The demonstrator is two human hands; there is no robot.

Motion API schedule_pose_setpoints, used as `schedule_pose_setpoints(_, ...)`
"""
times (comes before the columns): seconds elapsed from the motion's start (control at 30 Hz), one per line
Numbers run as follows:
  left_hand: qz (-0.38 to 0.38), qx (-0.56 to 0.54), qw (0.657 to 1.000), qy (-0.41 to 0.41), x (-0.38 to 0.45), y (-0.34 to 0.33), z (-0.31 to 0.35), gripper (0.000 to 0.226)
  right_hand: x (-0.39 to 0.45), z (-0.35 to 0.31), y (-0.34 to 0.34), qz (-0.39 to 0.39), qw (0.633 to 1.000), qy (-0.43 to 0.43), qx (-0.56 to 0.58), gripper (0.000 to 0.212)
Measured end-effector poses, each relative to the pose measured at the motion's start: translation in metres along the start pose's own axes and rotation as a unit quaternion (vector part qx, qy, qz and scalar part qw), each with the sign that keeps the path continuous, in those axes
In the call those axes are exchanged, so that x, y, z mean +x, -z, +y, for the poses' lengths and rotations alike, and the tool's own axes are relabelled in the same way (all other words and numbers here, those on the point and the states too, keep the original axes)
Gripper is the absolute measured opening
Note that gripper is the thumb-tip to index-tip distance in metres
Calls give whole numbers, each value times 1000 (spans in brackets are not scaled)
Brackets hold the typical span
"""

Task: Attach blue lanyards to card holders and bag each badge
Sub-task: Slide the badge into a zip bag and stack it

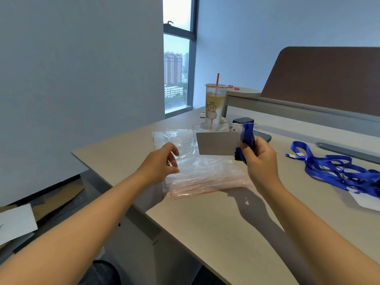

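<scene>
My right hand (260,156) holds a clear card holder (216,140) with a grey card inside, together with a folded blue lanyard (248,133) bunched at its right end. The badge hangs in the air above a stack of clear zip bags (201,173) with red seal lines lying on the table. My left hand (162,164) pinches the top bag of the stack near its left edge, by the red seal. A pile of loose blue lanyards (337,169) lies to the right on the table, over a spare card holder (365,199).
A drink cup (214,103) with a red straw stands behind the badge. A dark phone (263,135) and a small black box (242,120) lie beyond my right hand. A brown desk divider (329,79) rises at the back right. The table's left edge (115,183) runs diagonally.
</scene>
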State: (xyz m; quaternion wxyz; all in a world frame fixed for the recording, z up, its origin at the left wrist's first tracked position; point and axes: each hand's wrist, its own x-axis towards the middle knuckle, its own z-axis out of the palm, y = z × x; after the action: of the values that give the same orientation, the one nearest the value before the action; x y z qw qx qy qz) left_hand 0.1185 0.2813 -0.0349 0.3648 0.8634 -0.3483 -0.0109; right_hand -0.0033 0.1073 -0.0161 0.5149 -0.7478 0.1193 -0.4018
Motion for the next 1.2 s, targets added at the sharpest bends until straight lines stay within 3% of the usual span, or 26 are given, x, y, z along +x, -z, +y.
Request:
schedule_pose_setpoints(0.43, -17, -53, 998, -7, 15, 7, 2, 45, 12, 11, 3, -88, 965, 67, -236, 15)
schedule_pose_setpoints(0.73, -95, -86, 992, 0, 0, 22, 5, 77, 17, 7, -3, -61, 977, 17, -203, 20)
schedule_pose_setpoints(0.8, -53, -71, 996, -6, 0, 20, 2, 68, 16, 7, -4, -66, 978, 16, -198, 20)
schedule_pose_setpoints(0.93, 53, -152, 987, -16, 4, 19, 1, 26, 12, 7, -3, -79, 979, 16, -187, 20)
schedule_pose_setpoints(1.2, 85, -204, 975, -28, 11, 13, 18, 13, 9, -6, -4, -71, 988, 68, -115, 25)
